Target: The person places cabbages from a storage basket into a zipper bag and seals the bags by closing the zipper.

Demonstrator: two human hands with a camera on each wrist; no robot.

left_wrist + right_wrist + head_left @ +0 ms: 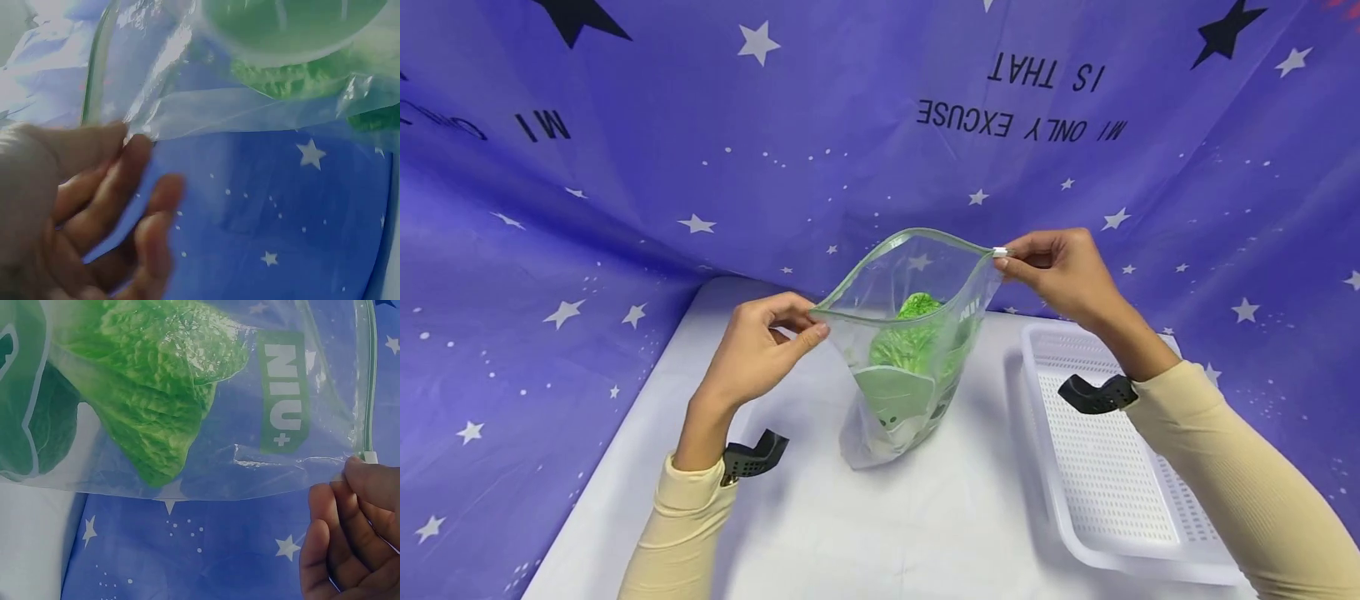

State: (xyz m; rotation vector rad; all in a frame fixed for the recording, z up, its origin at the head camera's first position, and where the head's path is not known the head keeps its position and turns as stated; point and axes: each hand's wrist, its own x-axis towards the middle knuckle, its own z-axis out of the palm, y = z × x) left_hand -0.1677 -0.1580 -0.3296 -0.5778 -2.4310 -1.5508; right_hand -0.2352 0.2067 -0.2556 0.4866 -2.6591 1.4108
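Note:
A clear zip bag (842,342) with a green zip edge stands upright on the table, its mouth spread wide. Inside it sits a bright green leafy vegetable (906,342), seen through the plastic in the right wrist view too, beside a "NIU+" print (282,392). My left hand (760,346) pinches the left corner of the mouth between thumb and fingers. At the opposite corner, my right hand (1060,271) pinches the bag by its white slider (1000,252). The left wrist view shows the left fingertips on the clear plastic edge.
A white perforated basket (1045,467) lies to the right on the white table (850,533), partly under the right forearm. A purple curtain (820,100) with stars and lettering hangs behind and along the sides.

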